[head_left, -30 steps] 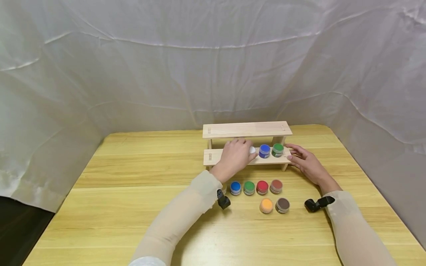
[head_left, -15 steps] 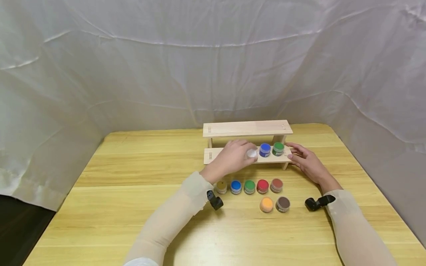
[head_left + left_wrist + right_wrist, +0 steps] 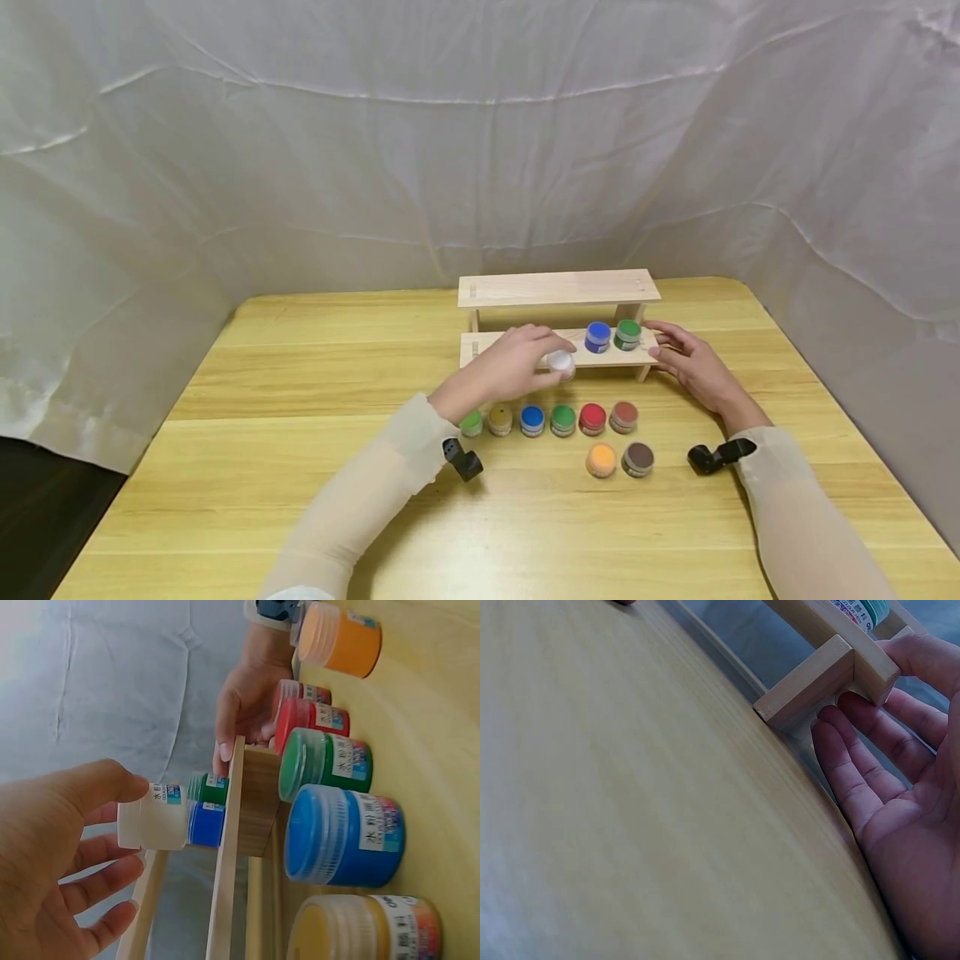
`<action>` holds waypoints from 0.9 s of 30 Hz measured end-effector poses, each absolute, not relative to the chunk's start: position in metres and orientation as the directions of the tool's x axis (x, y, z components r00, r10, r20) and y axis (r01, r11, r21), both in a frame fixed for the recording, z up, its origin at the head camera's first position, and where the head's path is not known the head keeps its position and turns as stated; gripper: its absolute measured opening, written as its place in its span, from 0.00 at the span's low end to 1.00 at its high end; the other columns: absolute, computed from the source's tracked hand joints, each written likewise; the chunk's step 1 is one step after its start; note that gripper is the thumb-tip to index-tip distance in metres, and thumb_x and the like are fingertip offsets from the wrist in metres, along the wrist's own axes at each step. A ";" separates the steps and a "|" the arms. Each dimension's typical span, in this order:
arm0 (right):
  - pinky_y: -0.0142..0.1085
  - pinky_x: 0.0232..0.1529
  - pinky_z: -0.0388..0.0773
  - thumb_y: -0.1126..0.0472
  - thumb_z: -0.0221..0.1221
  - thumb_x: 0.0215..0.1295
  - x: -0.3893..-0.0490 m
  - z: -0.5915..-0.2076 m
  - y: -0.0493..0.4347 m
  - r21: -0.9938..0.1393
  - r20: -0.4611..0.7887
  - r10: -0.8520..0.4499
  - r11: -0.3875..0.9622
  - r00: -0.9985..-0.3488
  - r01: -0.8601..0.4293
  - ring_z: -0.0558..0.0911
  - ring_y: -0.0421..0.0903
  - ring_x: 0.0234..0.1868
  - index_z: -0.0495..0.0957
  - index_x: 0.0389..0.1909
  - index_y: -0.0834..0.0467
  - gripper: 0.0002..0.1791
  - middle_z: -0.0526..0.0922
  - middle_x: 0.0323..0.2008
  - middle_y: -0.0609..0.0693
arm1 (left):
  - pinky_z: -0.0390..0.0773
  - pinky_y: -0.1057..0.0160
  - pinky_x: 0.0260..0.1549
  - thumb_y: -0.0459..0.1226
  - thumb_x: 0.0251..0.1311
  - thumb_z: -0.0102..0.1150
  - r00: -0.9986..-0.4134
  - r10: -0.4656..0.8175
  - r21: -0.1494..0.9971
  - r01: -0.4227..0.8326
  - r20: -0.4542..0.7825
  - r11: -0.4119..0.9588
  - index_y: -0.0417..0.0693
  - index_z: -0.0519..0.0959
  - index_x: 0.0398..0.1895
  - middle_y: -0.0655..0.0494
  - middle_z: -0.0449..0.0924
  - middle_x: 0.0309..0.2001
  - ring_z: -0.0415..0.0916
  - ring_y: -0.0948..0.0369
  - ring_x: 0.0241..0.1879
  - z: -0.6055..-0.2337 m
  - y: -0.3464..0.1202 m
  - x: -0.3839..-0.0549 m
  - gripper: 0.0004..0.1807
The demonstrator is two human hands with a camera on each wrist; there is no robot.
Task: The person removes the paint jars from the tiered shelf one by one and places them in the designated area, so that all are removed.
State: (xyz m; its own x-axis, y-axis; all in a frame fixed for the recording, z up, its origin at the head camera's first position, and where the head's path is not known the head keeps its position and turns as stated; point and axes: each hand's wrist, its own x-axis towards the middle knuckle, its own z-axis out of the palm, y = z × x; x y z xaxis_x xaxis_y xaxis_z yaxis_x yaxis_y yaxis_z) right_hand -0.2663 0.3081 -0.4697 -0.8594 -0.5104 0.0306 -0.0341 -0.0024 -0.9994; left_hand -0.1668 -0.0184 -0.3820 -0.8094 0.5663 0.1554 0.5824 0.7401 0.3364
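Observation:
My left hand (image 3: 517, 362) pinches a white paint jar (image 3: 561, 364) between thumb and fingers. In the head view this jar overlaps the front edge of the lower board on a two-tier wooden shelf (image 3: 474, 346). The left wrist view shows the pale jar (image 3: 154, 825) held at the fingertips, with the other fingers spread. A blue paint jar (image 3: 597, 337) and a green paint jar (image 3: 627, 334) stand on the right part of that board. My right hand (image 3: 693, 367) grips the board's right end; in the right wrist view its fingers curl beneath the board (image 3: 874, 671).
On the table before the shelf stands a row of light green (image 3: 471, 423), ochre (image 3: 500, 420), blue, green, red (image 3: 592, 419) and reddish-brown jars. Nearer are an orange jar (image 3: 602, 459) and a dark brown jar (image 3: 638, 459). The upper board (image 3: 555, 287) rises behind; grey sheeting surrounds the table.
My left hand has drawn the white jar forward and slightly left, from over the lower board to its front edge. The right hand has stayed at the shelf's end.

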 end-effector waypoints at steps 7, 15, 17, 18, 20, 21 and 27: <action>0.29 0.47 0.78 0.66 0.55 0.71 -0.267 -0.470 0.308 -0.999 0.039 -0.513 -0.017 -0.858 -0.036 0.77 0.39 0.49 0.56 0.71 0.69 0.32 0.72 0.50 0.52 | 0.68 0.60 0.59 0.50 0.68 0.56 -0.755 0.638 0.299 0.650 0.150 0.699 0.53 0.77 0.60 0.58 0.78 0.56 0.72 0.60 0.56 -0.384 -0.020 -0.154 0.21; 0.29 0.48 0.78 0.66 0.55 0.71 -0.267 -0.471 0.309 -0.999 0.037 -0.514 -0.013 -0.857 -0.035 0.77 0.39 0.49 0.57 0.72 0.67 0.31 0.72 0.50 0.52 | 0.69 0.61 0.57 0.51 0.68 0.55 -0.702 0.698 0.241 0.709 0.143 0.663 0.54 0.77 0.60 0.59 0.77 0.56 0.71 0.61 0.57 -0.391 -0.018 -0.136 0.22; 0.29 0.48 0.78 0.66 0.55 0.71 -0.267 -0.471 0.309 -0.999 0.036 -0.512 -0.012 -0.858 -0.035 0.77 0.39 0.49 0.57 0.72 0.67 0.31 0.72 0.50 0.52 | 0.68 0.62 0.59 0.51 0.68 0.55 -0.695 0.706 0.231 0.715 0.135 0.660 0.54 0.77 0.60 0.59 0.77 0.57 0.70 0.61 0.58 -0.393 -0.018 -0.132 0.22; 0.29 0.48 0.78 0.66 0.55 0.72 -0.267 -0.471 0.309 -0.999 0.036 -0.512 -0.014 -0.858 -0.033 0.77 0.39 0.49 0.57 0.72 0.67 0.31 0.72 0.50 0.53 | 0.67 0.62 0.60 0.51 0.68 0.55 -0.691 0.712 0.229 0.719 0.129 0.656 0.54 0.77 0.60 0.59 0.77 0.58 0.69 0.61 0.59 -0.394 -0.018 -0.131 0.21; 0.29 0.48 0.78 0.67 0.55 0.72 -0.267 -0.471 0.309 -0.999 0.036 -0.513 -0.017 -0.858 -0.032 0.77 0.39 0.49 0.57 0.72 0.67 0.31 0.71 0.50 0.53 | 0.65 0.61 0.61 0.51 0.68 0.55 -0.678 0.726 0.219 0.731 0.117 0.647 0.55 0.77 0.60 0.59 0.77 0.58 0.69 0.60 0.60 -0.397 -0.017 -0.128 0.21; 0.29 0.48 0.78 0.67 0.55 0.72 -0.267 -0.471 0.309 -0.999 0.036 -0.513 -0.018 -0.858 -0.032 0.77 0.39 0.49 0.57 0.72 0.67 0.31 0.71 0.50 0.53 | 0.65 0.61 0.62 0.51 0.68 0.56 -0.670 0.734 0.213 0.737 0.112 0.641 0.55 0.77 0.60 0.59 0.77 0.58 0.69 0.60 0.60 -0.398 -0.016 -0.126 0.21; 0.29 0.48 0.78 0.67 0.54 0.72 -0.267 -0.471 0.309 -0.999 0.043 -0.517 -0.025 -0.855 -0.035 0.77 0.39 0.49 0.57 0.71 0.67 0.30 0.72 0.50 0.53 | 0.66 0.62 0.60 0.52 0.67 0.56 -0.636 0.766 0.188 0.767 0.091 0.614 0.56 0.78 0.60 0.61 0.78 0.57 0.69 0.61 0.59 -0.407 -0.011 -0.117 0.22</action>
State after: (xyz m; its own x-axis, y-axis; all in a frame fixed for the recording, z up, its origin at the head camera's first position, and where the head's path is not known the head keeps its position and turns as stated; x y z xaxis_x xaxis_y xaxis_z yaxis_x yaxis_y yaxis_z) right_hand -0.2668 0.3088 -0.4715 -0.8546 -0.5175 0.0431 -0.0351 -0.0254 -0.9991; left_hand -0.1168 -0.0106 -0.4066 -0.6358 0.7664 0.0913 0.7668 0.6137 0.1880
